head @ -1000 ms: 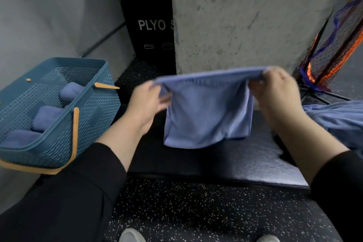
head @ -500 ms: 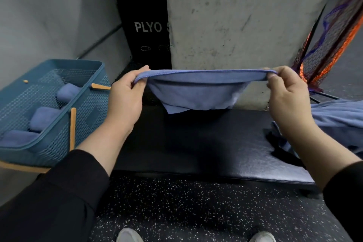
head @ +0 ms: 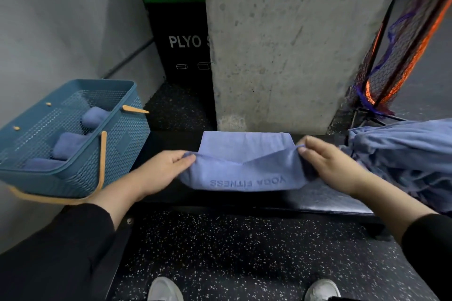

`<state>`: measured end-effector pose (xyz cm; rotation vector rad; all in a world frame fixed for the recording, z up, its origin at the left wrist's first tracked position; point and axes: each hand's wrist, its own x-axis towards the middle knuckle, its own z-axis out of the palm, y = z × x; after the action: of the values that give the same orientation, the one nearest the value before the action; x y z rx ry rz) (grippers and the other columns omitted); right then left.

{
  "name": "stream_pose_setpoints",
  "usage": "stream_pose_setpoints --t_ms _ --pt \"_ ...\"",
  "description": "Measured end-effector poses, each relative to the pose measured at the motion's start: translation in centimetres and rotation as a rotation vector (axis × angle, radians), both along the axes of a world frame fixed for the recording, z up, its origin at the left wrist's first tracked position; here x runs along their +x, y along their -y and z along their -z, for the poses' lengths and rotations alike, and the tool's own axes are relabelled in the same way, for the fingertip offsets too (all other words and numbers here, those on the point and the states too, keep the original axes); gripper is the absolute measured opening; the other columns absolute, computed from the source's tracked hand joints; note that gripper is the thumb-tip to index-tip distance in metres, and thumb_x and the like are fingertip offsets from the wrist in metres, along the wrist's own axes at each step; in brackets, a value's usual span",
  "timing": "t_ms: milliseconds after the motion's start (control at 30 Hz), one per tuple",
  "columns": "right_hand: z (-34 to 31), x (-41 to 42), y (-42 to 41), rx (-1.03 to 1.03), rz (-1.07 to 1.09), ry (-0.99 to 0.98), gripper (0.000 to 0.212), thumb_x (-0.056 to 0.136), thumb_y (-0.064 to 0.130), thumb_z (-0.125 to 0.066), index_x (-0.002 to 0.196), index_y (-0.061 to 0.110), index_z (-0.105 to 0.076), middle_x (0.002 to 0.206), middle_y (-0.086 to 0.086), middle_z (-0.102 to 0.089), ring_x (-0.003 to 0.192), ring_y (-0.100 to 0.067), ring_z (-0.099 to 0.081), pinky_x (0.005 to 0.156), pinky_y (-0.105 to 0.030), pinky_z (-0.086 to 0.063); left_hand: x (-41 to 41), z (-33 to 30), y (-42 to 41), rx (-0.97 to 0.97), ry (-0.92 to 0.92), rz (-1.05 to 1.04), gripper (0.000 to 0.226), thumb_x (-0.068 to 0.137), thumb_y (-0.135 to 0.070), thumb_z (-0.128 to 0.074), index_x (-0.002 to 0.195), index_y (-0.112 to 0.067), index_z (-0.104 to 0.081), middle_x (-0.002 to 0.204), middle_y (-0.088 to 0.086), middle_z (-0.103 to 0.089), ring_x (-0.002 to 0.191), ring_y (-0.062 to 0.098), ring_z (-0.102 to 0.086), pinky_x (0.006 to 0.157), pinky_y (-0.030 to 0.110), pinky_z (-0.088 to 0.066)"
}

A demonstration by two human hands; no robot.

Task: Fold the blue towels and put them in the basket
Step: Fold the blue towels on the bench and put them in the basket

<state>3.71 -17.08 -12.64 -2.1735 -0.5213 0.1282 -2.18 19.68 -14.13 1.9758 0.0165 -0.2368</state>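
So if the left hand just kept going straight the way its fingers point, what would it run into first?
The left hand points rightward along the bench, so it would push straight into the blue towel it already pinches. Beyond that, probably the right hand holding the opposite corner, though depth is hard to judge.

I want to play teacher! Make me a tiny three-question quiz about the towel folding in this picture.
1. True or false: both hands hold the towel on the bench.
2. How many rolled towels show in the basket? A) one B) three C) six
3. Fill in: the unfolded pile lies on the person's ____ side.

Key: 1. True: the left hand and the right hand each pinch an end. 2. B. 3. right.
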Motion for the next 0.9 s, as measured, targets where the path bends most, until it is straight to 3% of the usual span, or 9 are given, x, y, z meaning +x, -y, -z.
stream_pose_setpoints --t_ms 67,200,300,400,500,567,633,733,900 --pt "1.4 -0.4 0.3 -0.070 -0.037 -0.049 0.021 0.105 0.022 -0.047 0.085 0.018 -0.053 0.065 0.020 -0.050 0.065 0.001 -0.042 0.066 -0.024 -0.038 -0.7 0.8 -0.1 0.006 -0.120 0.028 0.028 0.107 -0.019 -0.045 0.113 -0.011 -0.071 0.099 0.000 -0.078 0.095 0.012 -0.072 0.083 0.026 -0.058" --pt "2.5 -0.6 0.7 -0.140 -0.047 -0.159 0.023 0.105 0.025 -0.047 0.089 0.011 -0.055 0.063 0.021 -0.049 0.064 0.000 -0.041 0.063 -0.019 -0.036 -1.3 1.9 -0.6 0.102 -0.249 0.099 0.036 0.108 -0.030 -0.044 0.117 -0.006 -0.068 0.097 0.017 -0.075 0.083 0.026 -0.071 0.084 0.046 -0.058" --pt "2.4 -0.9 0.8 -0.116 -0.103 -0.325 0.023 0.105 0.029 -0.048 0.095 0.012 -0.061 0.071 0.014 -0.052 0.070 -0.005 -0.045 0.064 -0.021 -0.039 -1.5 1.7 -0.1 0.046 -0.412 0.150 0.039 0.108 -0.033 -0.042 0.113 -0.004 -0.066 0.078 0.019 -0.071 0.059 0.024 -0.063 0.057 0.034 -0.056" --pt "1.7 -1.6 0.0 0.041 -0.122 -0.506 0.025 0.105 0.028 -0.048 0.103 0.008 -0.064 0.080 0.003 -0.060 0.072 -0.003 -0.053 0.062 -0.017 -0.046 -1.8 1.2 0.7 0.050 -0.527 0.234 0.039 0.107 -0.035 -0.044 0.106 -0.001 -0.064 0.065 0.013 -0.062 0.047 0.020 -0.055 0.044 0.027 -0.046" --pt "2.2 -0.7 -0.8 0.119 -0.017 -0.383 0.029 0.105 0.030 -0.050 0.101 0.005 -0.064 0.087 -0.006 -0.065 0.084 -0.007 -0.056 0.082 -0.030 -0.049 -0.5 1.7 1.2 -0.044 -0.347 0.095 0.039 0.107 -0.031 -0.045 0.106 0.002 -0.066 0.071 0.008 -0.067 0.057 0.019 -0.063 0.051 0.026 -0.049" --pt "2.8 0.5 -1.6 0.114 0.100 -0.293 0.031 0.105 0.031 -0.049 0.091 0.007 -0.061 0.077 0.000 -0.059 0.078 -0.010 -0.050 0.077 -0.035 -0.043 0.9 2.3 1.3 -0.024 -0.181 -0.008 0.036 0.109 -0.029 -0.042 0.112 -0.009 -0.072 0.099 0.000 -0.078 0.092 0.013 -0.074 0.080 0.025 -0.054" --pt "3.5 1.9 -2.2 0.108 0.207 -0.247 0.031 0.105 0.031 -0.047 0.084 0.013 -0.060 0.074 0.005 -0.060 0.076 -0.011 -0.050 0.076 -0.037 -0.043 2.1 3.2 1.2 0.114 -0.117 -0.010 0.036 0.109 -0.029 -0.041 0.108 -0.014 -0.074 0.105 -0.002 -0.077 0.103 0.010 -0.071 0.092 0.027 -0.049" --pt "4.3 4.1 -3.0 0.151 0.293 -0.239 0.029 0.105 0.032 -0.046 0.086 0.016 -0.062 0.083 -0.001 -0.066 0.082 -0.014 -0.056 0.081 -0.038 -0.046 3.9 4.6 0.9 0.407 -0.105 0.003 0.041 0.109 -0.032 -0.038 0.098 -0.008 -0.070 0.100 0.004 -0.074 0.098 0.020 -0.068 0.088 0.035 -0.050" --pt "5.0 7.0 -4.6 0.214 0.338 -0.186 0.030 0.106 0.029 -0.044 0.088 0.013 -0.061 0.084 0.001 -0.064 0.078 -0.009 -0.053 0.075 -0.031 -0.043 6.5 5.4 0.8 0.518 -0.073 -0.063 0.041 0.108 -0.033 -0.032 0.082 -0.008 -0.052 0.087 0.010 -0.062 0.076 0.024 -0.057 0.068 0.037 -0.042"
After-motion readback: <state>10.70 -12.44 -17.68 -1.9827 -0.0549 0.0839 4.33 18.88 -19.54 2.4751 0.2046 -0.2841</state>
